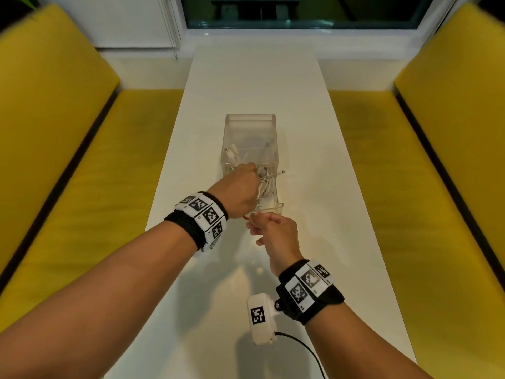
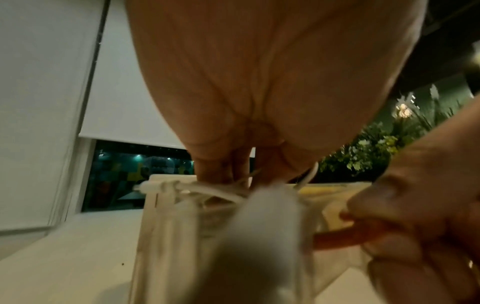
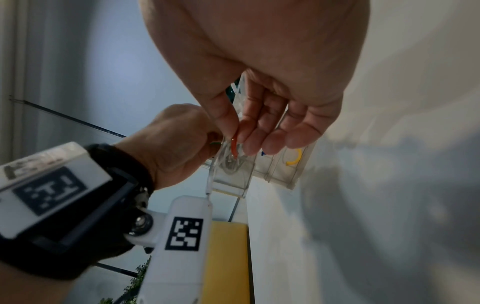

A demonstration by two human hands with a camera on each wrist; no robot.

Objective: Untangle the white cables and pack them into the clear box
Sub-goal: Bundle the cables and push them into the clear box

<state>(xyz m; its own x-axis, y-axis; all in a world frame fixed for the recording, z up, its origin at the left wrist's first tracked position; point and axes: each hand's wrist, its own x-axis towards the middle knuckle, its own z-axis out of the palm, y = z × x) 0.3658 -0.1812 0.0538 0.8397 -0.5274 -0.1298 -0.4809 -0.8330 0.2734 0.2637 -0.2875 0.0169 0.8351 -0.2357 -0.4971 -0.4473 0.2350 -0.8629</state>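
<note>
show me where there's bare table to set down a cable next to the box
Bare white table lies right of the clear box, left of it, and beyond it toward the window. It is crowded at the box's near end, where the left hand and right hand meet over the white cables.

Cables in box, box on table

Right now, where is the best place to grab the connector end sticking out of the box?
Judging from the head view, pinch the cable's connector end just behind its tip, coming from the right. It pokes over the clear box's right wall, away from the left hand that covers the bundle.
</note>
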